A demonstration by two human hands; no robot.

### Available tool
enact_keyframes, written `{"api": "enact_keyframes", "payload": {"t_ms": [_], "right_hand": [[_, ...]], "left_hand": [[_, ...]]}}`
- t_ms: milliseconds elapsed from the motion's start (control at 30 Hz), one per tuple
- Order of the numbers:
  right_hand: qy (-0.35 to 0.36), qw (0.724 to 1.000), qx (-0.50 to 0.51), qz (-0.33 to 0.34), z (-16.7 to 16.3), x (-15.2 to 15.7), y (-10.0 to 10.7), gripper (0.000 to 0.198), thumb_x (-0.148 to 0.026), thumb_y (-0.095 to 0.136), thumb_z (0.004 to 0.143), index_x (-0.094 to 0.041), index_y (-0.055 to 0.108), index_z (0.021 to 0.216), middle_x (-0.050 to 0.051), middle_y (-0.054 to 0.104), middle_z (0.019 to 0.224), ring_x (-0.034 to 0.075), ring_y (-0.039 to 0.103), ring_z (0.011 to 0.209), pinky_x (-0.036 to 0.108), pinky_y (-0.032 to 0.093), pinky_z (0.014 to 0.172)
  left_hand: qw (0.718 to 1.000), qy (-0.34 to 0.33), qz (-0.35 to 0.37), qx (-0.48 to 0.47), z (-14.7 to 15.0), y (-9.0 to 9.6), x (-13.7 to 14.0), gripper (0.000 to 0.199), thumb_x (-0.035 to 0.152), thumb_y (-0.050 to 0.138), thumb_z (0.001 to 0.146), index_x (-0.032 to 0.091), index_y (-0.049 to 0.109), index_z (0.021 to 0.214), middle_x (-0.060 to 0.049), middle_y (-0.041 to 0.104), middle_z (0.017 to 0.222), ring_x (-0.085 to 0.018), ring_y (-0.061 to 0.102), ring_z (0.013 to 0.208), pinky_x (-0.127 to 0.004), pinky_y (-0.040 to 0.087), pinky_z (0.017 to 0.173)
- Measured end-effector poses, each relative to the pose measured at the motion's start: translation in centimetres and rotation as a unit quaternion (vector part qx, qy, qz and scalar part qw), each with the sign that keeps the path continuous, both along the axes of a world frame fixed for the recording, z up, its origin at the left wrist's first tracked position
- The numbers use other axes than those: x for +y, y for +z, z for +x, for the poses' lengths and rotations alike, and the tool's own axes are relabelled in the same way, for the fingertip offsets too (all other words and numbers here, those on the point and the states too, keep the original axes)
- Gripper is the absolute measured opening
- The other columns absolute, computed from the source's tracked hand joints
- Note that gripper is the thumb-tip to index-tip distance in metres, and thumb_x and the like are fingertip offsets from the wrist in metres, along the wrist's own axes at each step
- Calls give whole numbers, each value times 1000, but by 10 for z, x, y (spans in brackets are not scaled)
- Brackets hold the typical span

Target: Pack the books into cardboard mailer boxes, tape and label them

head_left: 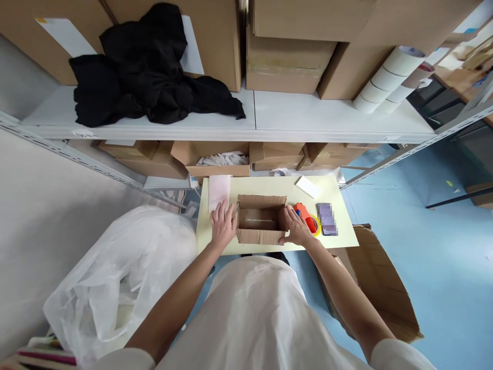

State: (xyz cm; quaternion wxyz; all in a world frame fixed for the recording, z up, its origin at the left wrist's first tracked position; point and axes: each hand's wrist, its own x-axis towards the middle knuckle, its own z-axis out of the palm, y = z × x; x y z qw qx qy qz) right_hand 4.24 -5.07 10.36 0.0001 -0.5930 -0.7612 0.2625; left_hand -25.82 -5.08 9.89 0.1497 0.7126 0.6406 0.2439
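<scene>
Cardboard box (262, 221) sits open-topped on the counter (345, 216) between your left hand (223, 224), fingers loosely spread, and your right hand (298, 227), fingers at the side wall, can't tell if pinching. Looks like you're steadying it; next move probably needs even pressure.

Pale wall (31, 226) left; blue floor (450, 267) right; white shelving (292, 112) (slotted frame (400, 154)) ahead

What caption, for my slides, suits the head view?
Left hand and right hand flank an open cardboard box on a table.
</scene>
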Motion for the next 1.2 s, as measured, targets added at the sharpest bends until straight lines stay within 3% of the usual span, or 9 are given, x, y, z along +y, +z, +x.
{"api": "enact_keyframes", "payload": {"t_ms": [67,133,233,367,567,867,967,1100,1200], "right_hand": [[5,1000,0,3,1,0,-2,128,-47,79,55,-22,-5,149,13,5,156,32,8,142,52,15,110],[7,1000,4,4,1,1,-2,130,-48,80,54,-22,-6,149,13,6,156,32,9,142,51,16,110],[7,1000,11,3,2,2,-1,133,-48,81,52,-23,-7,148,13,7,156,32,10,142,49,17,110],[11,1000,15,2,2,2,1,134,-48,80,52,-22,-11,148,14,8,155,31,10,142,48,18,110],[6,1000,17,-22,8,7,-4,133,-50,78,55,-25,-16,146,11,5,156,29,11,142,48,20,109],[-42,998,-21,-33,11,21,-2,129,-53,75,58,-26,-14,146,11,5,156,32,11,141,52,19,109],[-57,997,-44,-19,7,16,1,121,-54,71,63,-26,-12,147,13,8,155,35,15,140,58,19,107],[-53,996,-63,-14,7,14,1,115,-55,67,67,-26,-11,147,13,8,155,37,24,136,60,22,105],[-48,996,-74,-12,6,14,4,111,-54,65,69,-26,-9,147,14,9,155,38,27,135,60,25,103]], "left_hand": [[999,-33,-14,9,-4,0,0,53,15,38,85,20,41,138,-11,27,151,-30,14,142,-55,5,112],[989,-136,-50,13,-5,1,2,58,13,36,84,20,33,142,-11,28,151,-26,19,141,-49,9,113],[964,-243,-101,29,-5,2,13,80,29,53,78,14,15,148,-16,12,155,-28,20,141,-43,18,112],[959,-249,-131,40,-7,-4,32,133,54,77,47,12,2,148,-19,-6,154,-39,11,140,-46,19,111],[965,-229,-129,1,-6,-24,40,148,59,80,39,12,-10,147,-21,-5,154,-36,2,142,-46,16,114],[974,-186,-114,-63,6,-32,36,146,61,77,48,14,-23,143,-22,-9,154,-37,2,141,-50,18,113],[979,-151,-116,-72,-7,-35,21,131,63,69,60,15,-19,145,-21,-5,154,-38,0,141,-56,14,111],[984,-34,-124,-125,-34,-51,7,85,57,44,83,15,9,147,-17,10,155,-30,7,143,-51,16,113],[967,131,-167,-137,-53,-65,18,55,47,32,91,14,42,133,-16,39,144,-24,33,136,-40,27,111]]}}
